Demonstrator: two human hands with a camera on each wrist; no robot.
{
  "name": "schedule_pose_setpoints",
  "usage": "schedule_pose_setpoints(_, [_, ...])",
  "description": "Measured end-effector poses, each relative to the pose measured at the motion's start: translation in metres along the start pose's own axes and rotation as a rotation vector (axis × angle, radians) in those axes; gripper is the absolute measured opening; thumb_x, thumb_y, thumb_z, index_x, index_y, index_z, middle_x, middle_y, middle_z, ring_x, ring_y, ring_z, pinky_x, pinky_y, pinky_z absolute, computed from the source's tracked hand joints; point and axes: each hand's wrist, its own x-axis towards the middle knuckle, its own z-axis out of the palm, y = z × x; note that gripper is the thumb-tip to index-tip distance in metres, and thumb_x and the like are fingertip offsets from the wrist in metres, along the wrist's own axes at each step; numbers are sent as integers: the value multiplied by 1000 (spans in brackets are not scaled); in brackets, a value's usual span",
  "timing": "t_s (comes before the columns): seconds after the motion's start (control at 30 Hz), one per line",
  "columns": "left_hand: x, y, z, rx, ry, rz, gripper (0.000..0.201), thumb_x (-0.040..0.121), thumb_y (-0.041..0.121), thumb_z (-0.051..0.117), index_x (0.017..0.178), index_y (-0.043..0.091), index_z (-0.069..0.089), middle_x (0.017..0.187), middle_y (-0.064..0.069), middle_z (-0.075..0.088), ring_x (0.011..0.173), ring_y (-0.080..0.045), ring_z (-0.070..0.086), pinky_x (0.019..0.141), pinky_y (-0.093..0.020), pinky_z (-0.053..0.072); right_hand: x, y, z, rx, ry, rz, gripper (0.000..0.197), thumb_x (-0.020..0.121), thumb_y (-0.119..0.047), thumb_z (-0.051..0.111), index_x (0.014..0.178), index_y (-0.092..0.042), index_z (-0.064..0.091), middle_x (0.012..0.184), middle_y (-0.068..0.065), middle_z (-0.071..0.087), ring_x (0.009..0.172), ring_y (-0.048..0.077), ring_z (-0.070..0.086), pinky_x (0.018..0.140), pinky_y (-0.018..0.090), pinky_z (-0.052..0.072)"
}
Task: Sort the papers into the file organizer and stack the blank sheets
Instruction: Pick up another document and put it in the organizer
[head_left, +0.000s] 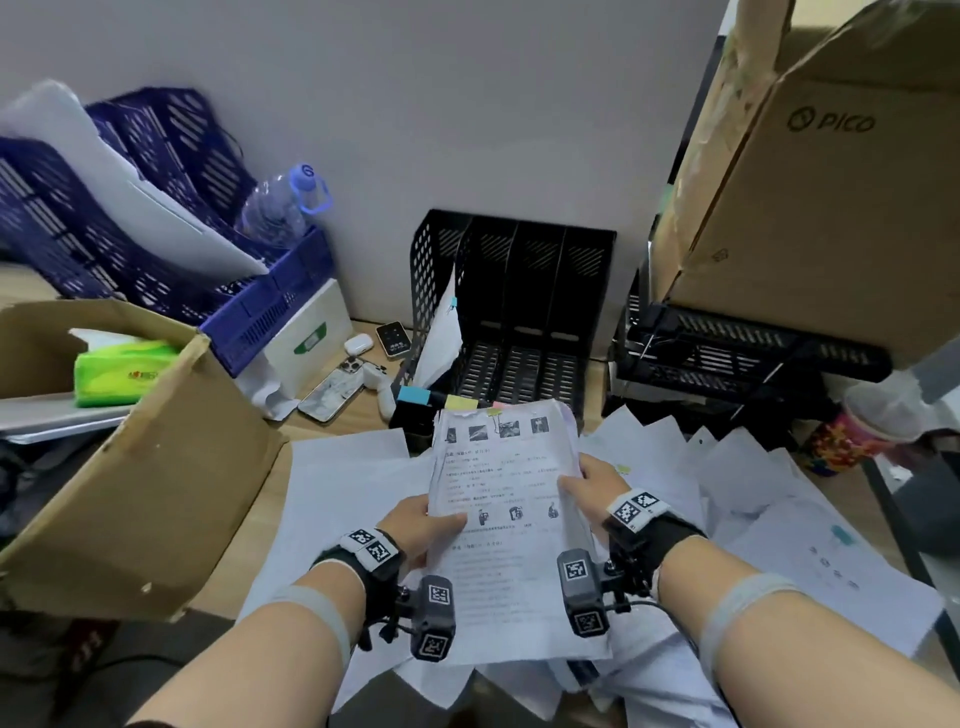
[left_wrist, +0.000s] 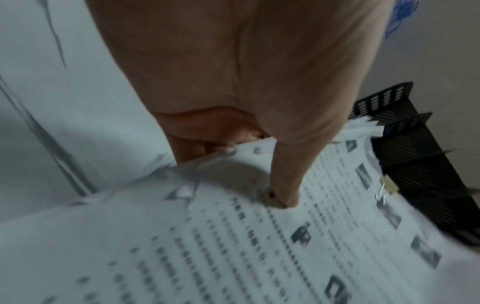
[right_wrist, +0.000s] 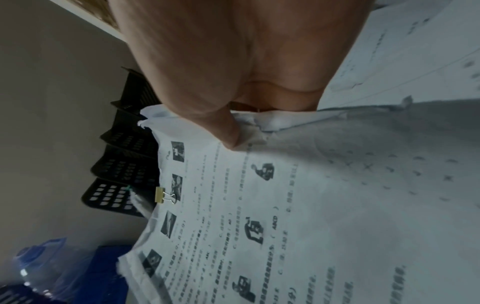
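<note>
I hold a clipped bundle of printed papers (head_left: 506, 499) above the desk, in front of the black file organizer (head_left: 514, 306). My left hand (head_left: 431, 525) grips its left edge, thumb on top (left_wrist: 283, 197). My right hand (head_left: 587, 486) grips the right edge, thumb pressed on the page (right_wrist: 228, 135). A yellow binder clip (right_wrist: 160, 195) sits on the bundle's top edge. The organizer's leftmost slot holds some sheets (head_left: 441, 332); its other slots look empty. Loose white sheets (head_left: 727, 467) cover the desk beneath.
An open cardboard box (head_left: 130, 457) stands at the left with a green tissue pack inside. Blue plastic trays (head_left: 156, 234) and a water bottle (head_left: 283, 205) sit behind it. A phone (head_left: 332, 392), earbuds case and small devices lie near the organizer. A large cardboard box (head_left: 831, 182) rests on black trays at the right.
</note>
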Motion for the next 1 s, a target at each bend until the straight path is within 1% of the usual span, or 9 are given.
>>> schedule_pose_setpoints(0.1, [-3, 5, -14, 96, 14, 104, 18, 85, 23, 72, 100, 15, 74, 103, -8, 77, 96, -29, 73, 87, -45, 60, 2, -21, 7, -8, 75, -41, 24, 86, -9, 55, 107, 2, 61, 110, 25, 67, 99, 39, 64, 90, 45, 54])
schedule_pose_setpoints(0.27, [-6, 49, -30, 232, 232, 350, 18, 93, 16, 60, 79, 7, 69, 73, -4, 66, 68, -19, 59, 60, -25, 47, -10, -77, 12, -284, 386, -113, 51, 71, -35, 76, 101, -13, 41, 111, 9, 52, 97, 29, 55, 79, 35, 50])
schedule_pose_setpoints(0.37, [-7, 77, -31, 261, 256, 533, 27, 93, 7, 57, 67, 13, 63, 68, -2, 63, 65, -16, 55, 66, -25, 48, -31, -120, 25, -63, -29, -75, 79, 69, -49, 81, 124, -17, 33, 118, 6, 54, 95, 20, 63, 70, 33, 58])
schedule_pose_setpoints(0.47, [-13, 96, -24, 399, 246, 720, 25, 96, 3, 53, 80, 6, 71, 81, 0, 67, 74, -2, 55, 78, 6, 32, -41, -154, 38, 122, -186, -54, 107, 55, -61, 84, 139, -34, 22, 132, 9, 54, 97, 24, 70, 67, 44, 62])
schedule_pose_setpoints(0.53, [-10, 103, -19, 379, 220, 812, 21, 93, 1, 56, 94, 8, 76, 98, -1, 70, 90, -1, 59, 91, -3, 37, -39, -167, 40, 187, -76, -68, 95, 62, -58, 80, 137, -28, 30, 124, 10, 61, 85, 26, 73, 61, 47, 62])
schedule_pose_setpoints(0.63, [1, 106, -22, 284, 158, 820, 42, 86, 5, 68, 120, 29, 69, 115, 3, 63, 106, -6, 59, 93, -16, 46, -36, -179, 34, 231, 94, -53, 50, 84, -20, 62, 130, -10, 46, 110, 17, 66, 73, 31, 71, 66, 53, 61])
schedule_pose_setpoints(0.73, [10, 110, -33, 222, 58, 745, 65, 78, 45, 77, 137, 33, 54, 124, 11, 55, 111, 0, 56, 89, -16, 43, -27, -183, 15, 104, 175, -76, 49, 87, -5, 50, 135, -12, 45, 121, 19, 61, 98, 39, 67, 88, 48, 57])
schedule_pose_setpoints(0.83, [26, 115, -39, 138, 26, 589, 57, 88, 53, 62, 137, 24, 54, 130, 4, 57, 117, -9, 57, 95, -25, 42, -17, -184, -3, -77, 96, -140, 32, 89, -14, 60, 117, -3, 51, 113, 13, 57, 99, 25, 56, 96, 38, 50])
schedule_pose_setpoints(1.0, [67, 114, -36, 472, 170, 457, 33, 91, 38, 56, 123, 36, 66, 146, -6, 44, 143, -21, 35, 122, -34, 21, 5, -197, -18, -109, 44, -254, 15, 92, -15, 50, 107, -13, 50, 105, 9, 63, 92, 30, 67, 85, 50, 58])
